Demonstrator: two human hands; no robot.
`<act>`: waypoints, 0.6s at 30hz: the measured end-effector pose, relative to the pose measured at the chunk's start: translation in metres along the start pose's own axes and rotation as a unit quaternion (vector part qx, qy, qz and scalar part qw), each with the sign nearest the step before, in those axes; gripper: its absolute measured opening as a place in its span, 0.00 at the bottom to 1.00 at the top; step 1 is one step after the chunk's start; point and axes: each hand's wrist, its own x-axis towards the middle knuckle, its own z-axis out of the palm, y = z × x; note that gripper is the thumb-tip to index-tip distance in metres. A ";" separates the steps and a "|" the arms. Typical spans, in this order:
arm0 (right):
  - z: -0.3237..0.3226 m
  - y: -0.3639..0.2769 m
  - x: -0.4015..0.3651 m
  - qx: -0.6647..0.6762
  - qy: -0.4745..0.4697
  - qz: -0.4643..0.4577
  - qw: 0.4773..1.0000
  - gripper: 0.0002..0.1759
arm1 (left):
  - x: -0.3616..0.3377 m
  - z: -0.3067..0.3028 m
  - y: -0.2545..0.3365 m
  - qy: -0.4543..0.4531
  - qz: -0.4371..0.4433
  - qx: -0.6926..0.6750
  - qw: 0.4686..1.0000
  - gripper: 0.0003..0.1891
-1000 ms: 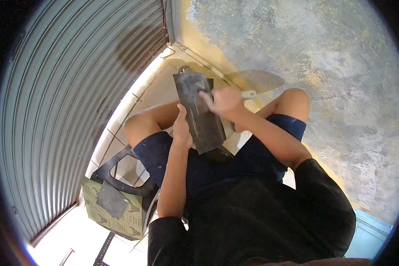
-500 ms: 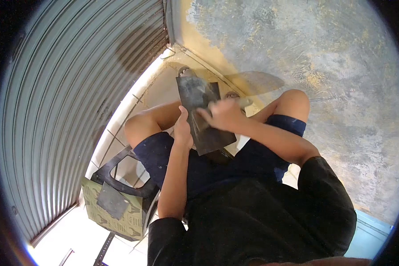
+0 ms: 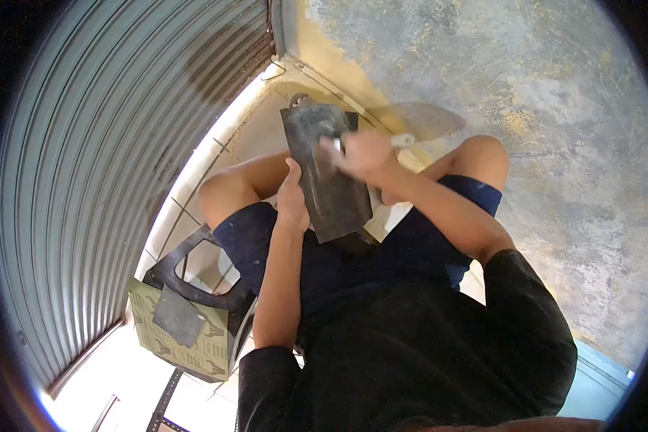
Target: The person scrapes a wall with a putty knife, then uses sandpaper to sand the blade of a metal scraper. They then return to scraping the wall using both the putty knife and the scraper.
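A dark, roughly rectangular panel with pale smears and dust on its upper half is held over my lap, between my bent legs. My left hand grips its left edge, thumb up along the side and fingers hidden behind. Over the panel's upper right part, my right hand is closed around a tool with a pale handle, whose end sticks out to the right. Motion blur and the fingers hide the tool's working end, so I cannot tell its kind.
Left of my thigh stands a dark frame-like part with an opening. A printed green-beige sheet and a smaller grey piece lie on it. A ribbed metal shutter rises at left, a patchy grey wall at right.
My right hand has moved upward across the panel with the tool. The panel now sits slightly higher and more upright in view, my left hand still on its edge.
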 end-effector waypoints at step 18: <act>-0.051 0.036 0.002 0.332 0.061 -0.009 0.941 0.12 | -0.003 -0.001 0.027 -0.047 0.028 -0.071 0.996 0.25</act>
